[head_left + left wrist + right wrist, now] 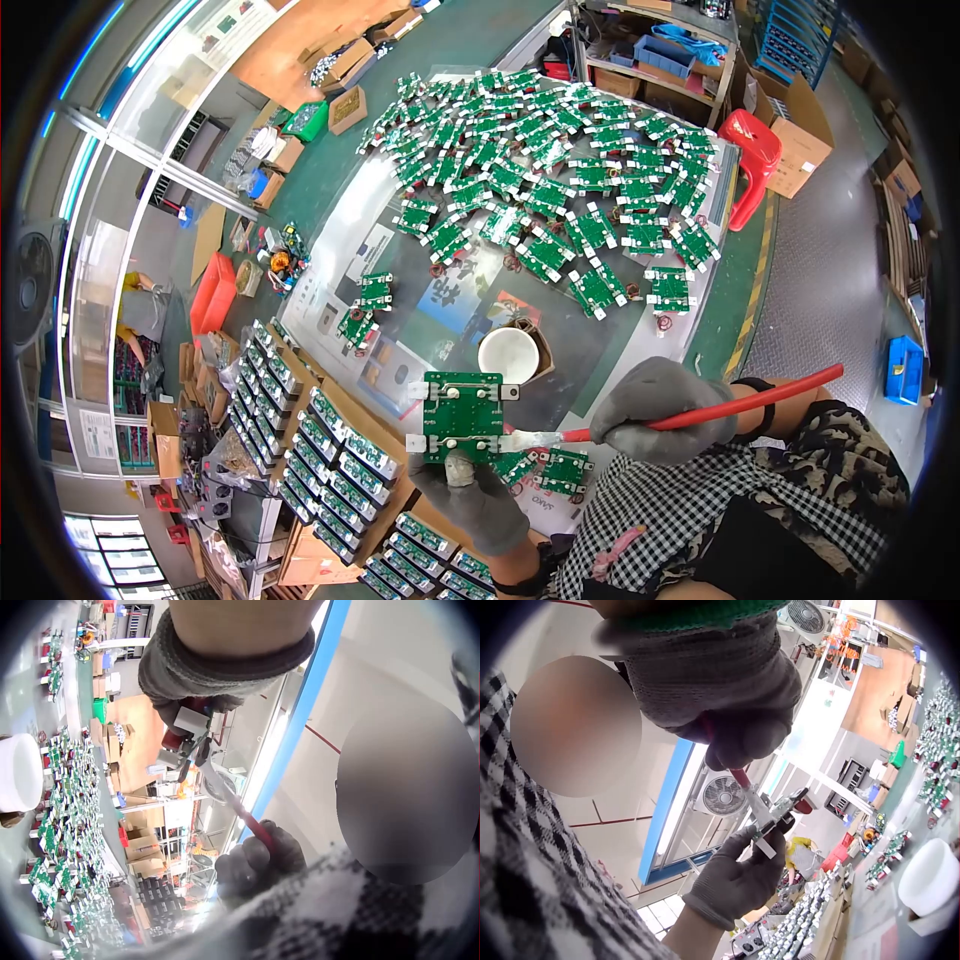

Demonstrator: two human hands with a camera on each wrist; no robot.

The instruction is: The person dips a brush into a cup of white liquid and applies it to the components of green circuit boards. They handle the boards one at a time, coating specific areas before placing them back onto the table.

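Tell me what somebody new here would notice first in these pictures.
Probably the big spread of green circuit boards across the table. Next, the red-handled brush in the gloved right hand, its pale tip at the edge of the raised board that the left hand holds. The white tub sits just beyond.

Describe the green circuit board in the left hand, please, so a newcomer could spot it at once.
At the large grey table, find the round white tub. Below it in the head view, a grey-gloved left hand holds the green circuit board. Only this one has a red-handled brush at its edge.
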